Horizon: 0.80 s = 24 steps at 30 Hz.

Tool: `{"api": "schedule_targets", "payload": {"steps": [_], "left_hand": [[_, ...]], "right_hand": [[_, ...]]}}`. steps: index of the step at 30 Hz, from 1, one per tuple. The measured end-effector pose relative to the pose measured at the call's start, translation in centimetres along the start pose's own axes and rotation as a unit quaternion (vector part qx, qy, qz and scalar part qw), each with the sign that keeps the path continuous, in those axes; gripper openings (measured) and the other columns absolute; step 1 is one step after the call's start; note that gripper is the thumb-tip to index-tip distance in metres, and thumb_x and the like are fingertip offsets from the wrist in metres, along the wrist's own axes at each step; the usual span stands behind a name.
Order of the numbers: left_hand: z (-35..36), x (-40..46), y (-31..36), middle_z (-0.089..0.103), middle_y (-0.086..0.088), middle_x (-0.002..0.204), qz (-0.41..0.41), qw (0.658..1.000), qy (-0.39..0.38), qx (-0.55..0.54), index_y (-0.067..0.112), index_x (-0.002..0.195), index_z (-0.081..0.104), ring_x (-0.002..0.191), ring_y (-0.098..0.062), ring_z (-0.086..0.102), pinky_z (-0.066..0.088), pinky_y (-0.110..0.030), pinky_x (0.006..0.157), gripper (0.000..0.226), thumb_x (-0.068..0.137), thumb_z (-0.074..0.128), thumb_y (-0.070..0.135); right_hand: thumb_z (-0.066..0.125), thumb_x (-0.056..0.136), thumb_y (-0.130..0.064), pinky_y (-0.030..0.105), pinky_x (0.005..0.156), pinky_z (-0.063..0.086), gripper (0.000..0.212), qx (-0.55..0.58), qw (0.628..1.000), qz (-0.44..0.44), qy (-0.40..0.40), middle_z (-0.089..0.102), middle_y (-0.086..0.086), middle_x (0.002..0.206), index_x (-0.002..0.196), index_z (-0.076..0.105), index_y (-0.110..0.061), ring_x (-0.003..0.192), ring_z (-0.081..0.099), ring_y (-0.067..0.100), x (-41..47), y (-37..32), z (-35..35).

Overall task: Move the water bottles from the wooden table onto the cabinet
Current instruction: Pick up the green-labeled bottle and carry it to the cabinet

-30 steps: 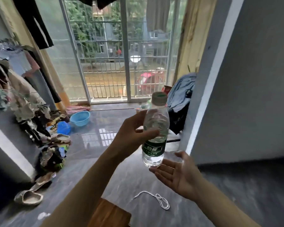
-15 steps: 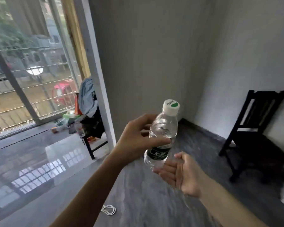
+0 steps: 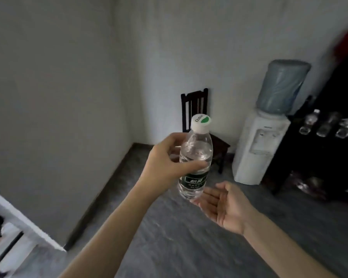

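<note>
- Clear plastic water bottle with white cap (image 3: 196, 157): held upright in the air, gripped at mid-body by left hand (image 3: 165, 165).
- Right hand (image 3: 223, 205): open, palm up, just beneath bottle base.
- Dark cabinet (image 3: 317, 157): ahead-right, nearer the right hand.

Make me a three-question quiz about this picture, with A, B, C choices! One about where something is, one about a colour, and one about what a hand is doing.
1. Where is the chair?
A. In the corner, left of the water cooler
B. On top of the dark cabinet
C. Lying on its side on the floor

2. What colours are on the cap of the held bottle?
A. Red and black
B. White and green
C. All blue

3. What is the right hand doing?
A. Twisting the cap
B. Gripping the chair
C. Held open, palm up, beside the bottle's base

Answers:
1. A: the chair stands against the wall, with the water cooler to its right.
2. B: the cap is white with a green patch.
3. C: only the left hand grips the bottle.
</note>
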<state>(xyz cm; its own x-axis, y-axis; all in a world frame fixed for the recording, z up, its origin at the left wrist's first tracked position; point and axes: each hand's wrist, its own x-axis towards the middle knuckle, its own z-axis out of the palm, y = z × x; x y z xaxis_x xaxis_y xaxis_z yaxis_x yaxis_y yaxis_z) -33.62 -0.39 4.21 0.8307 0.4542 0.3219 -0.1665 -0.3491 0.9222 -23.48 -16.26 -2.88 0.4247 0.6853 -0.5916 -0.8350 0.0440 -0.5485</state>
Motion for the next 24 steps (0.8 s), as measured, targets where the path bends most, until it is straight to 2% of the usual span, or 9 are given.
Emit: {"api": "schedule_targets", "payload": {"steps": [2,4,7,9,13,16,18,24], "left_hand": [[1.2,1.9,-0.2,0.078,0.009,0.103,0.008,0.999,-0.034,-0.015,0.037,0.111,0.068,0.095,-0.013,0.075,0.061,-0.032,0.085,0.058,0.058,0.092,0.039],[2.3,3.8,-0.3,0.077,0.009,0.103,0.015,0.997,-0.071,-0.027,0.035,0.112,0.068,0.095,-0.013,0.074,0.061,-0.032,0.085,0.058,0.059,0.091,0.041],[4.3,6.2,-0.5,0.076,0.013,0.103,0.03,0.991,-0.12,-0.041,0.033,0.115,0.066,0.094,-0.007,0.073,0.057,-0.018,0.077,0.061,0.06,0.089,0.045],[5.9,7.5,-0.6,0.076,0.013,0.102,0.035,0.987,-0.148,-0.051,0.033,0.113,0.067,0.092,-0.006,0.073,0.056,-0.017,0.075,0.059,0.06,0.089,0.045],[9.3,9.6,-1.1,0.076,0.01,0.104,0.046,0.977,-0.201,-0.06,0.033,0.112,0.067,0.096,-0.009,0.073,0.06,-0.027,0.081,0.058,0.06,0.089,0.045],[12.0,11.0,-1.5,0.076,0.007,0.106,0.04,0.966,-0.244,-0.073,0.035,0.11,0.068,0.1,-0.015,0.073,0.061,-0.042,0.089,0.057,0.059,0.091,0.043],[13.8,12.1,-1.5,0.076,0.009,0.107,0.046,0.96,-0.267,-0.071,0.035,0.111,0.068,0.101,-0.016,0.073,0.061,-0.045,0.09,0.058,0.059,0.09,0.045],[20.3,15.9,-1.4,0.074,0.014,0.112,0.048,0.95,-0.301,-0.07,0.036,0.113,0.066,0.103,-0.012,0.071,0.059,-0.039,0.092,0.061,0.057,0.088,0.05]], "right_hand": [[0.036,0.097,-0.027,0.031,0.06,0.059,0.046,0.023,0.999,-0.018,0.016,0.071,0.028,0.108,0.111,0.065,0.006,0.09,0.07,0.034,-0.3,-0.9,-0.9],[0.037,0.098,-0.027,0.031,0.062,0.06,0.046,0.044,0.998,-0.041,0.03,0.071,0.026,0.112,0.116,0.063,0.006,0.097,0.069,0.035,-0.5,-1.6,-1.8],[0.04,0.098,-0.027,0.032,0.065,0.061,0.042,0.066,0.993,-0.076,0.066,0.072,0.023,0.111,0.116,0.063,0.004,0.096,0.072,0.034,-0.9,-2.9,-3.1],[0.041,0.099,-0.028,0.032,0.067,0.061,0.041,0.077,0.988,-0.093,0.093,0.072,0.022,0.111,0.117,0.062,0.003,0.095,0.073,0.032,-1.3,-3.6,-4.1],[0.04,0.099,-0.029,0.033,0.074,0.06,0.044,0.09,0.98,-0.118,0.129,0.072,0.02,0.113,0.119,0.063,0.002,0.099,0.073,0.03,-2.4,-4.7,-6.6],[0.039,0.098,-0.031,0.036,0.085,0.055,0.047,0.105,0.975,-0.128,0.146,0.072,0.021,0.114,0.118,0.064,0.003,0.102,0.071,0.031,-3.0,-5.7,-8.4],[0.039,0.099,-0.032,0.037,0.089,0.054,0.048,0.117,0.973,-0.132,0.15,0.071,0.023,0.115,0.119,0.063,0.004,0.103,0.071,0.033,-3.2,-6.4,-9.6],[0.04,0.099,-0.035,0.038,0.079,0.058,0.052,0.145,0.966,-0.141,0.16,0.069,0.024,0.118,0.125,0.058,0.006,0.108,0.069,0.034,-3.1,-10.6,-14.5]]}}
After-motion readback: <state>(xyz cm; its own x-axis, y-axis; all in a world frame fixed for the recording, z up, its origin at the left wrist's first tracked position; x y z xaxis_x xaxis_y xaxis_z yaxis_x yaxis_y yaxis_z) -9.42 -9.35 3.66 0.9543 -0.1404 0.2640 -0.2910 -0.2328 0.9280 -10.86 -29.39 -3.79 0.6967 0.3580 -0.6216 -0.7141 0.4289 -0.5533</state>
